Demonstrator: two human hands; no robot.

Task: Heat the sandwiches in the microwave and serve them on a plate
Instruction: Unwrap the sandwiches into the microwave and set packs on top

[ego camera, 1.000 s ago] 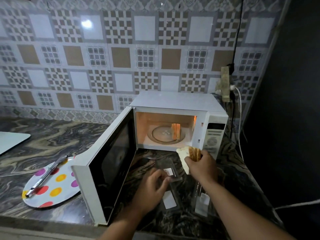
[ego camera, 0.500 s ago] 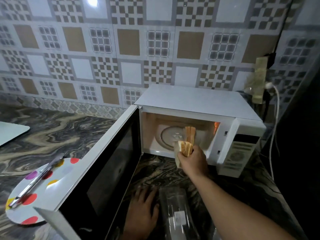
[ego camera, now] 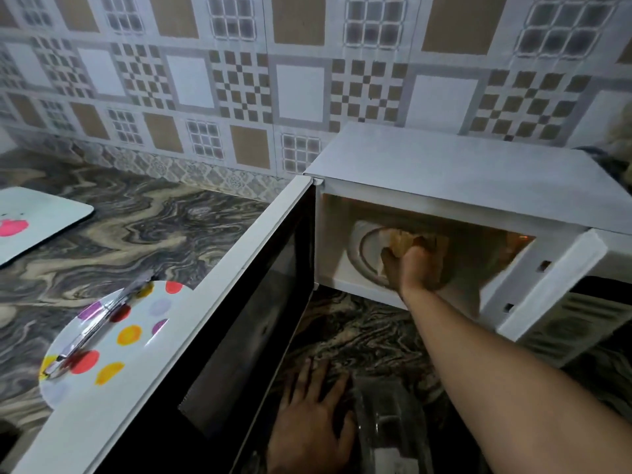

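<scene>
Right hand: the right hand point(ego camera: 415, 268) is inside the open white microwave oven point(ego camera: 455, 186), fingers curled round a pale toasted sandwich point(ego camera: 402, 241) held over the round glass turntable point(ego camera: 364, 248).
Left hand: the left hand point(ego camera: 313, 425) rests flat, fingers straight, on the countertop, touching a clear plastic sandwich box point(ego camera: 388, 419) just to its right.
Second sandwich: something tan shows just beyond the right hand's knuckles; too blurred to tell.
Risk: setting the piece near the turntable rim could tip it or foul the rotation; the black-glass microwave door point(ego camera: 239, 336), beside the left hand, could be knocked.
Serving plate: white polka-dot plate point(ego camera: 113, 340) with metal tongs point(ego camera: 99, 323), beyond the door from the left hand.
Surface: dark swirled marble countertop point(ego camera: 130, 227).
Room: dim; patterned beige-and-grey wall tiles point(ego camera: 301, 94) behind.
</scene>
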